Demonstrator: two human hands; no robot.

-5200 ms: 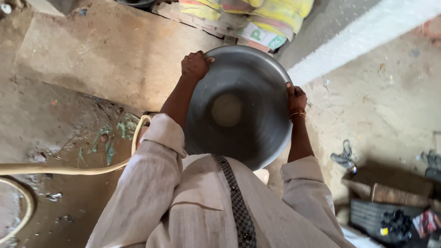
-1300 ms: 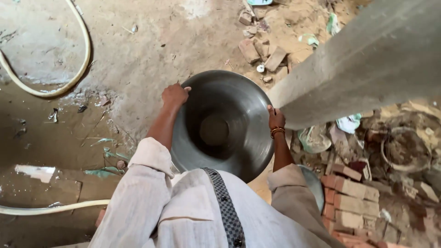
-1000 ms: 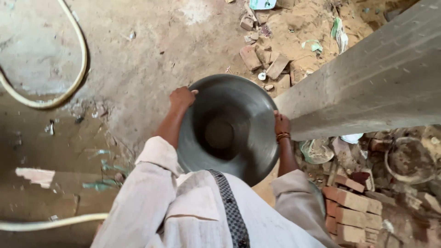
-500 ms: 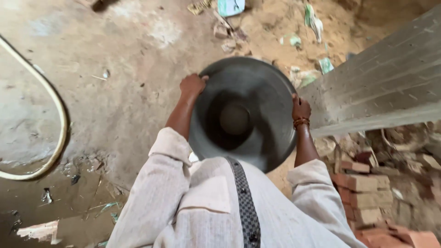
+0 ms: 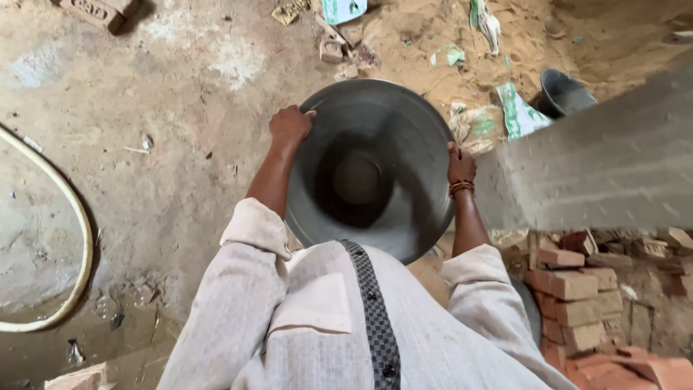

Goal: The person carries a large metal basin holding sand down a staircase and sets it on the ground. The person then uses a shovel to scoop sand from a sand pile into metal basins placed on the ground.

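Observation:
I hold a wide, round grey metal pan (image 5: 372, 170) in front of my chest, its hollow side facing up and nothing in it. My left hand (image 5: 290, 124) grips the pan's rim on the left. My right hand (image 5: 460, 165), with a bangle at the wrist, grips the rim on the right. Below the pan is my pale long-sleeved shirt with a dark checked placket.
A grey block wall (image 5: 599, 170) runs along the right, with stacked red bricks (image 5: 574, 303) at its foot. A small dark bucket (image 5: 564, 92) sits in sand beyond it, among torn bags (image 5: 521, 110). A pale hose (image 5: 68, 238) curves over the dirt floor at left.
I have walked on with the pan held the same way. The wall end and bricks have slid right and nearer, the hose has drifted left, and the sandy patch with the bucket has come into view.

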